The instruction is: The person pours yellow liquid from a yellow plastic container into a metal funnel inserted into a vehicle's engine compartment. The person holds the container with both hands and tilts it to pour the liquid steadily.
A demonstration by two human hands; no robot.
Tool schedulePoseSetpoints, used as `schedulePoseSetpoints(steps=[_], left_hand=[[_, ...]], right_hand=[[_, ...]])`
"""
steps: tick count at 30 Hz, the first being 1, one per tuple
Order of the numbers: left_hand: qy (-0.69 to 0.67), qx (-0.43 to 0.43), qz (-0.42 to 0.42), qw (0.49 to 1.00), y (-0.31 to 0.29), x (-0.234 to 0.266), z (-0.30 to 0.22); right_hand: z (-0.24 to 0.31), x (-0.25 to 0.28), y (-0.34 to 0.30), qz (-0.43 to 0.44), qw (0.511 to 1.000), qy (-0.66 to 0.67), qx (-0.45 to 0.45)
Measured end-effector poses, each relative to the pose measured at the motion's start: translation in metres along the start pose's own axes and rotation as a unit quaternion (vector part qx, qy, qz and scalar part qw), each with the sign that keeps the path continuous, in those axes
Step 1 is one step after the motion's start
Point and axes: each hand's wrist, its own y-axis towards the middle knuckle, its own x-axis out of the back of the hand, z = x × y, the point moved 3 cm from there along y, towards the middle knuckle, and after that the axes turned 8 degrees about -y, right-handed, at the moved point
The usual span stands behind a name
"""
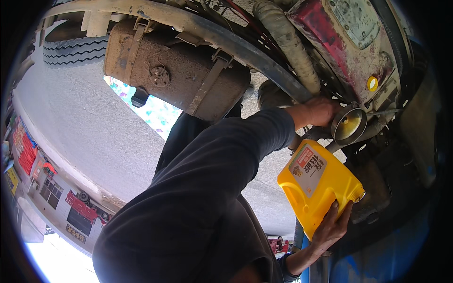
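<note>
My left hand (323,112) is closed at the near side of a round metal funnel (349,123), gripping it by the edge; some fingers are hidden behind it. Yellowish liquid or a wet film shows inside the funnel. Below it, my right hand (331,228) holds a yellow plastic jug (321,186) by its handle side, fingers wrapped there. The jug is tilted, its mouth toward the lower right and apart from the funnel. A pale label covers part of its face. On the dirty red and grey engine part, a yellow ring-shaped cap (372,84) sits above the funnel.
A rusty brown tank (174,70) is strapped under a long curved frame rail (212,30). A wrapped hose (288,42) runs down beside the engine. A tyre (73,51) stands at upper left on concrete ground (89,122). Blue bodywork (382,257) borders the lower right.
</note>
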Motion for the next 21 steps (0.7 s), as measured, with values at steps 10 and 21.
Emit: schedulePoseSetpoints(steps=[10, 21], left_hand=[[-0.011, 0.022, 0.018, 1.0, 0.0014, -0.0012, 0.0029], [-0.007, -0.005, 0.001, 1.0, 0.0003, 0.0024, -0.0004]], right_hand=[[0.0027, 0.003, 0.003, 0.03, 0.997, 0.05, -0.054], [0.0003, 0.0003, 0.0002, 0.007, 1.0, -0.004, -0.005]])
